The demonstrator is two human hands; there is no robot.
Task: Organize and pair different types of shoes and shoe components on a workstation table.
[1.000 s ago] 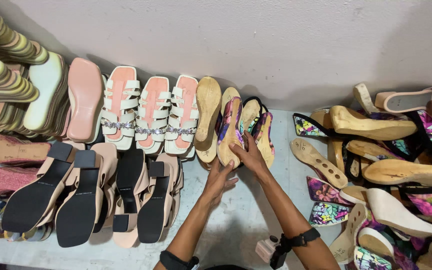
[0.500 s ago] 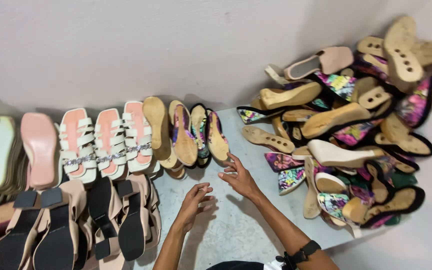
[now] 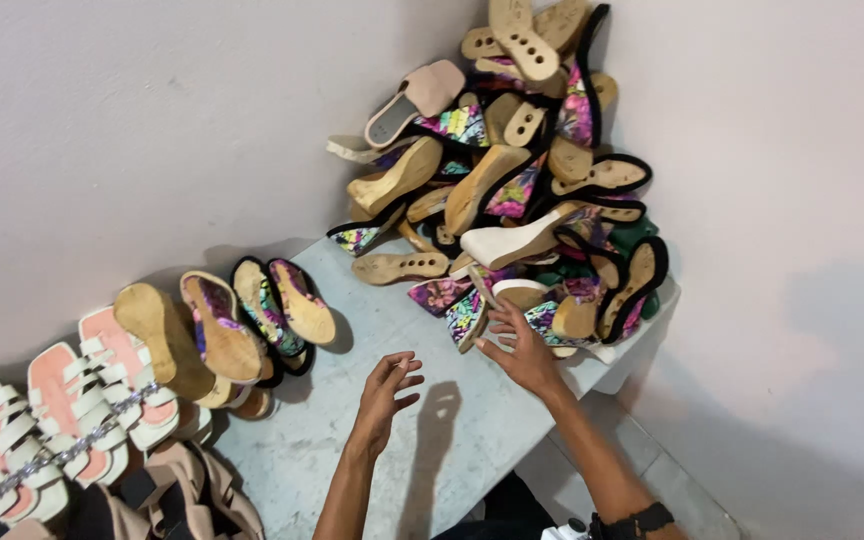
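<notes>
Reaching with spread fingers, right hand [image 3: 522,350] touches the floral wedge pile [image 3: 512,180]; left hand [image 3: 384,385] hovers empty, open.

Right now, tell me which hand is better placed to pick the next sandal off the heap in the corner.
The right hand. Its fingers already reach the near edge of the heap of floral sandals, probably touching one. The left hand hangs open over the bare grey tabletop, apart from both the heap and the lined-up sandals.

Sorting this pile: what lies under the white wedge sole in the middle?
Under the white wedge sole show floral uppers and tan soles; deeper layers are covered.
</notes>
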